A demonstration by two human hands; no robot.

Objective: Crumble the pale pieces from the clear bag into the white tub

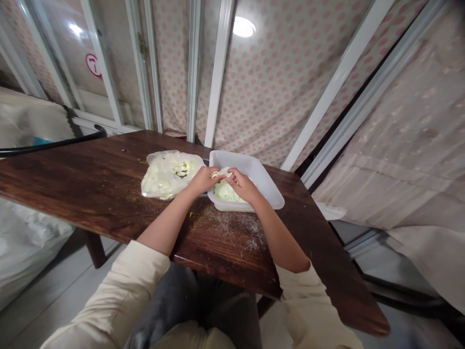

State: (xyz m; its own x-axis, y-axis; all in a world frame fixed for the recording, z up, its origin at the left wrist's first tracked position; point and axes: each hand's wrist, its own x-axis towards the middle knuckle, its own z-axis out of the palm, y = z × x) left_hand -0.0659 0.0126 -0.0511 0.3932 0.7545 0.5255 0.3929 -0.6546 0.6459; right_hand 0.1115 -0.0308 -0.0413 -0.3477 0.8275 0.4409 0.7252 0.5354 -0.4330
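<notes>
Over a white plastic tub (pixel 267 186), both my hands meet at the fingertips around a small whitish piece (pixel 225 171), too small to name. My left hand (pixel 206 180) comes in from the left with its fingers pinched on one side of it. On the other side, the fingers and thumb of my right hand (pixel 242 184) are closed on it. Pale green-white pieces (pixel 228 192) cover part of the tub's floor, partly hidden by my hands. Left of the tub lies a clear plastic bag (pixel 156 177), its torn opening showing similar pale pieces (pixel 183 168).
The dark wooden table (pixel 90 179) carries the tub and bag. White crumbs (pixel 250 232) and a small yellow-green scrap (pixel 191 214) lie near its front edge. Framed window panels with a dotted curtain (pixel 261 97) stand behind. A large whitish bag (pixel 29 247) sits at lower left.
</notes>
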